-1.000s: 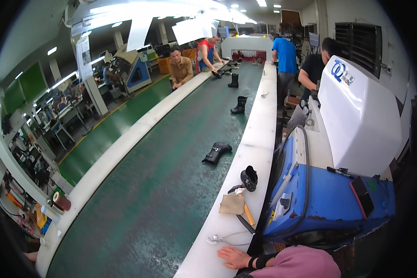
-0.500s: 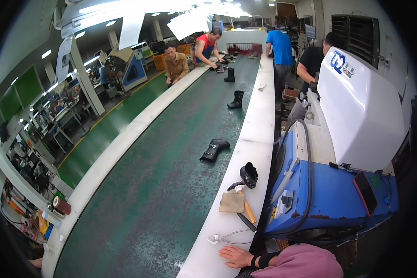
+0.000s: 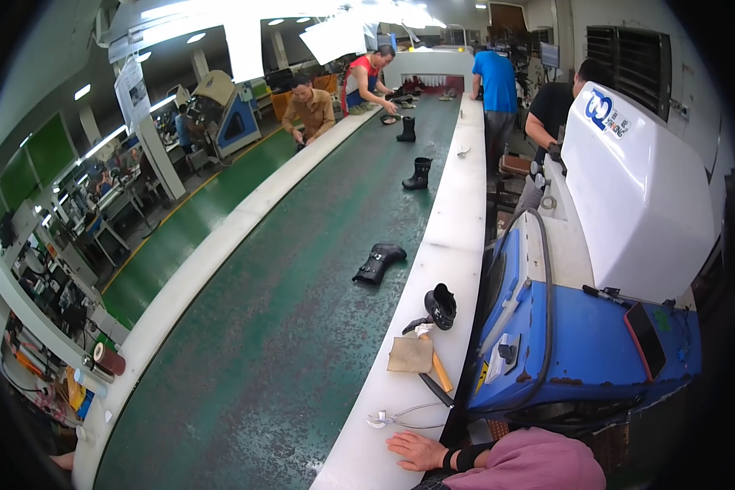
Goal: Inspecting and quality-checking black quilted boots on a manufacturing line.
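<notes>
My right hand lies palm down on the white ledge beside the conveyor, fingers spread, holding nothing. A black band circles its wrist below a pink sleeve. Just beyond the fingertips rests a metal pincer-like tool with thin grey handles. Farther along are a tan square pad, a hammer with a wooden handle, a black-handled tool and a small black boot. My left hand is out of view.
On the green conveyor belt, one black boot lies tipped over; two boots stand farther off. A blue and white machine flanks my right. Several people work around the far end. Some bare skin shows at lower left.
My right hand has stayed put. At the far left side of the belt, the person in red has shifted the hands over the shoes; the boots near me have not moved.
</notes>
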